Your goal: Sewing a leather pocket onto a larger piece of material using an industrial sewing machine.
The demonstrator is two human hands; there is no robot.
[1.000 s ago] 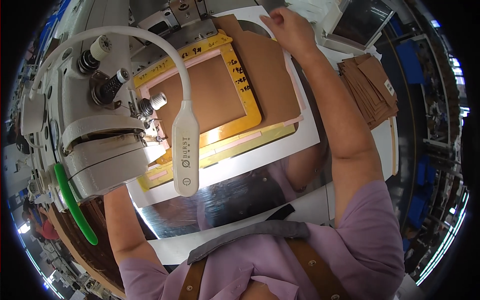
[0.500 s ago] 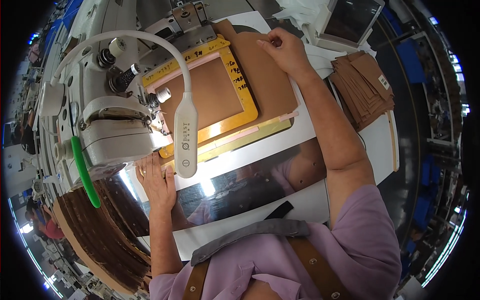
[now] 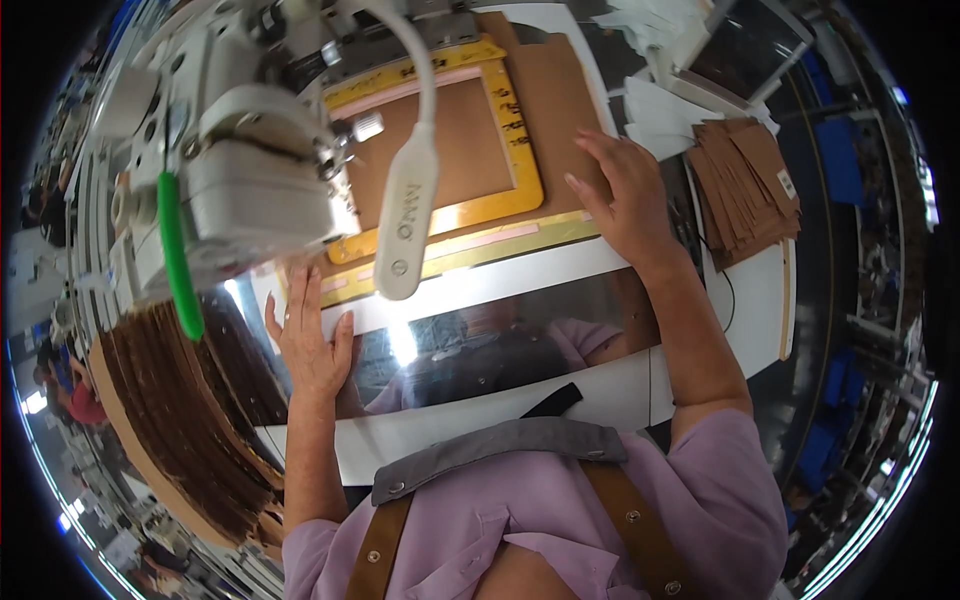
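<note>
My left hand rests open at the lower-left edge of a layered template, fingertips partly hidden near the machine head. My right hand is open, fingers spread and slightly bent, over the right part of a brown sheet. A yellow frame with black handwriting lies on that sheet. Beneath are an olive-yellow plate and a white sheet. A white gooseneck lamp hangs over the frame's left part.
Stacked brown cut pieces and a screen unit sit at the right. Brown sheets are piled at the lower left. A green handle sticks down from the machine. A co-worker in red is at the far left.
My left hand has come out from behind the machine onto the template's lower-left edge. My right hand has moved from the upper right edge down toward me, fingers spreading. The view has shifted.
</note>
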